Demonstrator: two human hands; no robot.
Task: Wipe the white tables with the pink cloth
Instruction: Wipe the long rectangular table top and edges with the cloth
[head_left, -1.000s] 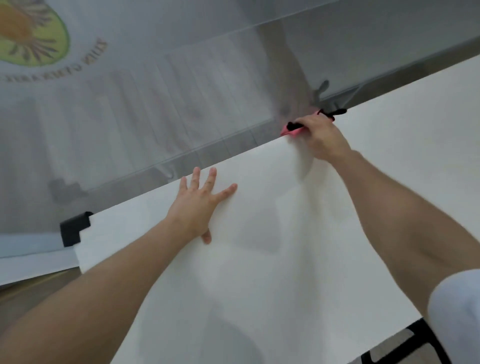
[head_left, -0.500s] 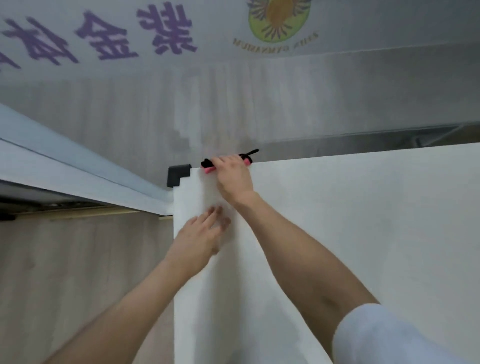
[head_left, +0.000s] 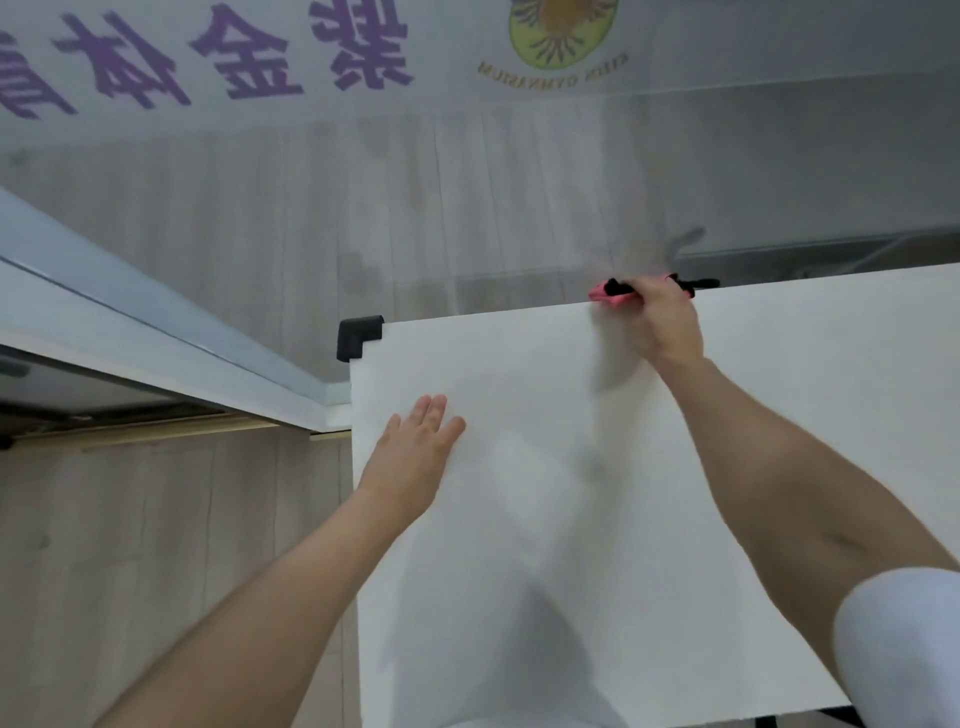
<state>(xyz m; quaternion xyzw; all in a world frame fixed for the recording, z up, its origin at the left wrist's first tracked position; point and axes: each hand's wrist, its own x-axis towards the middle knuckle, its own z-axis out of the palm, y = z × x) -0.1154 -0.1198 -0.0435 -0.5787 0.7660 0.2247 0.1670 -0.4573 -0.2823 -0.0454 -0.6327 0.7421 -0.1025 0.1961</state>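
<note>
At the far left, a second pale table edge (head_left: 156, 358) is seen running diagonally toward the white table (head_left: 571, 519), above a light wood-grain floor (head_left: 156, 519). Purple characters (head_left: 228, 57) and a round yellow-green emblem (head_left: 563, 31) are printed on the floor farther off, seen upside down. A black corner guard (head_left: 358, 335) is fitted on the white table's far left corner. The tabletop itself is shown as a plain, matte white surface, crossed by soft grey shadows of the arms.

The left hand (head_left: 415, 447) is laid flat on the tabletop near its left edge, palm down, fingers extended and held close together, nothing being gripped. Further right, the right hand (head_left: 660, 322) is closed around the pink cloth (head_left: 610, 293) at the table's far edge. The cloth is bunched small, bright pink with black parts, and only a little of it is left showing past the fingers on either side; it is pressed against the edge. A white sleeve (head_left: 898, 649) is visible at the lower right.
</note>
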